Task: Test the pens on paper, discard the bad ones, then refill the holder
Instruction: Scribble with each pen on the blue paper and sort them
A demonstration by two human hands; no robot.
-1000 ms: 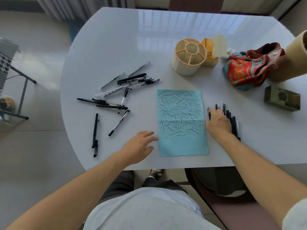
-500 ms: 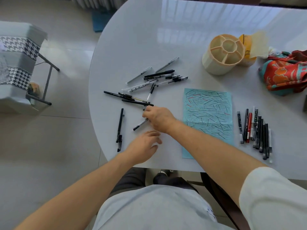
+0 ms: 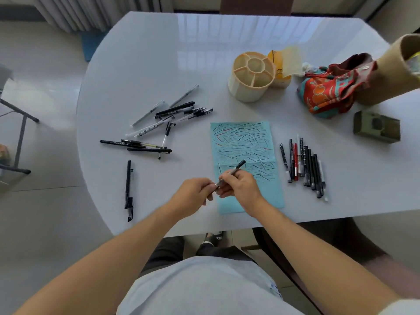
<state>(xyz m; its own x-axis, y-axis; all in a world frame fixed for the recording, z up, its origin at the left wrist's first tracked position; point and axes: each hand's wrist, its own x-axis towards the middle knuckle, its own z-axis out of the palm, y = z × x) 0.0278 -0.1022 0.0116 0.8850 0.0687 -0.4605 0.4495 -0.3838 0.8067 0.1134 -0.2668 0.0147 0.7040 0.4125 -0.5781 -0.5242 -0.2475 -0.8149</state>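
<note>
**penfan22:** Over the bottom edge of the blue paper (image 3: 244,155), low in the middle of the frame, you've got one pen (image 3: 230,173) held between both hands. Your right hand (image 3: 242,186) is curled round the barrel; your left hand (image 3: 196,193) pinches the near end, probably pulling the cap, though I can't see it clearly.

**inkwell_dan:** So how far along are you?

**penfan22:** Maybe halfway, I'd guess. The sheet's packed with test strokes, and a tidy row of pens (image 3: 303,165) lies just right of it, looks like the tested lot. A loose scatter of pens (image 3: 163,126) sits left of centre, likely still waiting. The holder (image 3: 251,77) at upper right stands empty, so refilling hasn't begun. Can't tell where any rejects went.
</note>
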